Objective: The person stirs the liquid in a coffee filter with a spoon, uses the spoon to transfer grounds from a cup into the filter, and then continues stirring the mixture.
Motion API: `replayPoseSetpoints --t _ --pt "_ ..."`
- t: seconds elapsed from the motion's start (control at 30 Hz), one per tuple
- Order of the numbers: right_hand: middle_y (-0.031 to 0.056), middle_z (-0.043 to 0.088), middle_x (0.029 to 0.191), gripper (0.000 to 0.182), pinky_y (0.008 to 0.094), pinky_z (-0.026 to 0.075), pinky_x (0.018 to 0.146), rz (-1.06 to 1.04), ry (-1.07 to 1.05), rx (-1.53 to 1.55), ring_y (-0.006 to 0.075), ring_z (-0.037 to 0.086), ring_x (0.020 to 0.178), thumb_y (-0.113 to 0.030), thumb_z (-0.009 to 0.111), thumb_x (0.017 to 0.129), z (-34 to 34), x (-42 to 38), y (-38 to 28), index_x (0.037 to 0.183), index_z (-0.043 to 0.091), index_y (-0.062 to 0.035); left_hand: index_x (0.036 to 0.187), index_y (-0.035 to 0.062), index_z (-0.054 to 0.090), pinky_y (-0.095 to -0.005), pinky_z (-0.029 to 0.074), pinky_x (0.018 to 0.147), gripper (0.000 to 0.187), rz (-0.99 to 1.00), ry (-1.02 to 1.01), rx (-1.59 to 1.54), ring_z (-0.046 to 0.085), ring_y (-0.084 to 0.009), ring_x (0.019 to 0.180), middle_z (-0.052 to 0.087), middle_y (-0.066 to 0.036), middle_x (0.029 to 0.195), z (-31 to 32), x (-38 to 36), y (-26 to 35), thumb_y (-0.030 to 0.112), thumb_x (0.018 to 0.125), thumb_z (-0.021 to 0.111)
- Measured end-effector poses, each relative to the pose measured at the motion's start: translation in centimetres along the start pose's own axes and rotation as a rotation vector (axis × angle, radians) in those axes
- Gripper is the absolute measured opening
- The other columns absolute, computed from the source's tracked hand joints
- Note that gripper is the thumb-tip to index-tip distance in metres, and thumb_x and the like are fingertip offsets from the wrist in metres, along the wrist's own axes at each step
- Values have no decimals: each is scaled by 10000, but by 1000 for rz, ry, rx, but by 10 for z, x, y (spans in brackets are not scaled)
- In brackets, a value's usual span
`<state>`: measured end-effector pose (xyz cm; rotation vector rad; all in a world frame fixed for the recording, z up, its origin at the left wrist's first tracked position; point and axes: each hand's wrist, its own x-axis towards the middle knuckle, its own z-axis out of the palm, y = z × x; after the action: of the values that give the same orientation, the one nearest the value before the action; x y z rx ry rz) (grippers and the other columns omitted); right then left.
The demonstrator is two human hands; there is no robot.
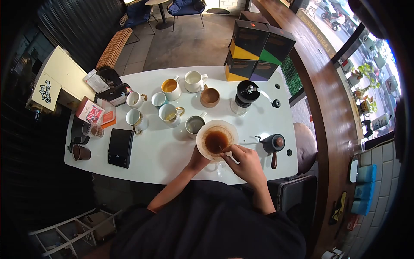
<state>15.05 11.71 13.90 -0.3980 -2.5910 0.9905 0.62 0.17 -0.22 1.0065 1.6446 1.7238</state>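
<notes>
Reaching over the coffee dripper (202, 141) is the right hand (245, 163); its grip and the left hand's (199, 159) I cannot tell. A grey mug (194, 125) and gooseneck kettle (273, 143) stand near.

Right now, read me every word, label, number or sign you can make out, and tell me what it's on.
"LASER MARKING", seen reversed, on the window strip; its end letters are soft.
Cream box: dark script, too stylised and small to read surely.
Pink-and-white packet: red lettering, too blurred.
Black boxes: print too small.
Black scale: tiny marks near one edge, unreadable.
No numbers can be made out.
</notes>
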Motion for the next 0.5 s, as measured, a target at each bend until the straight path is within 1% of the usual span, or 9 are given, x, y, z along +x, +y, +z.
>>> replayPoseSetpoints --t 0.1,0.17,0.4,0.47,0.5 --pt "73 721 820 164 374 518 577 18 17 -22 286 673 629 -228 725 903 -1 3 0 903 675 -71 1291 37 560 -350 495 998 592 37 1 38 618 -208 1142 642 -98 1241 0 0 -3 128 779 845" --pt "95 682 742 136 321 462 526 6 103 -24 205 592 518 -186 732 906 2 5 5 931 712 -54 1299 37 556 -348 496 999 600 13 2 34 621 -211 1143 643 -99 1244 1 0 -3 131 782 844" --pt "104 699 764 134 322 463 521 5 128 -61 203 600 515 -179 728 908 1 4 7 924 714 -47 1303 32 551 -355 498 996 607 43 13 86 623 -221 1145 642 -104 1249 0 0 -1 141 784 847" --pt "112 674 733 140 327 448 516 21 113 19 201 574 506 -176 730 903 -1 1 5 925 709 -40 1360 56 519 -370 475 1034 592 37 -57 138 596 -212 1196 608 -98 1305 -4 -2 -7 132 845 803" --pt "112 674 733 140 327 448 516 25 114 17 201 574 506 -176 730 903 -1 -1 5 925 709 -40 1360 56 519 -370 475 1034 592 36 -60 135 596 -212 1196 608 -98 1305 -2 -3 -8 132 845 803"
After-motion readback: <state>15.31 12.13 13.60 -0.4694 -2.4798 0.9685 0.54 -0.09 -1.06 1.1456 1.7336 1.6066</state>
